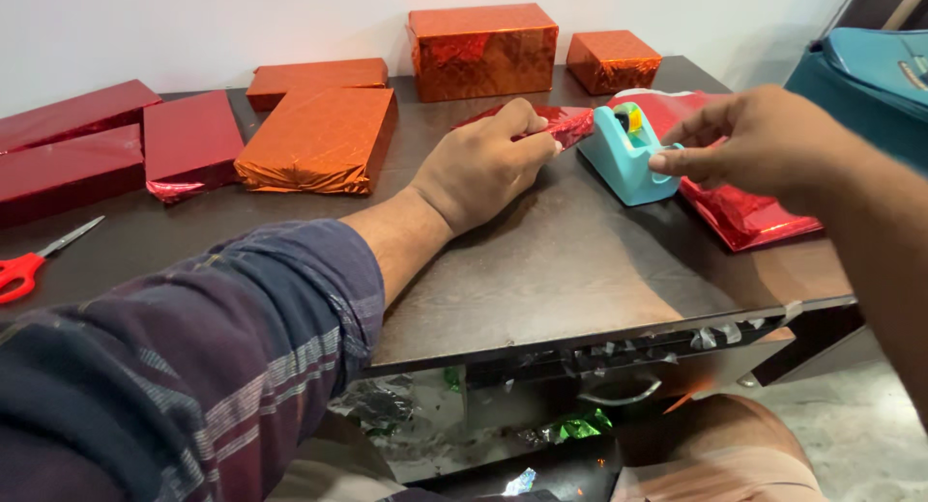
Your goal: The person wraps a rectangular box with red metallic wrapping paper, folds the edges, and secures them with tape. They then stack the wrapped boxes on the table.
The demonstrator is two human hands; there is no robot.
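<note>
My left hand (483, 164) presses down on a fold of shiny red wrapping foil (565, 123) on the dark wooden table (561, 270). My right hand (764, 140) pinches at the front of a turquoise tape dispenser (623, 154) that stands just right of that fold. More of the red-wrapped parcel (744, 212) lies behind and to the right of the dispenser, partly hidden by my right hand.
Several orange-wrapped boxes (319, 140) and a larger one (483, 50) stand at the back. Dark red wrapped boxes (188, 140) lie at the left. Red-handled scissors (24, 270) rest at the left edge. Bits of tape stick along the table's front edge (667, 343).
</note>
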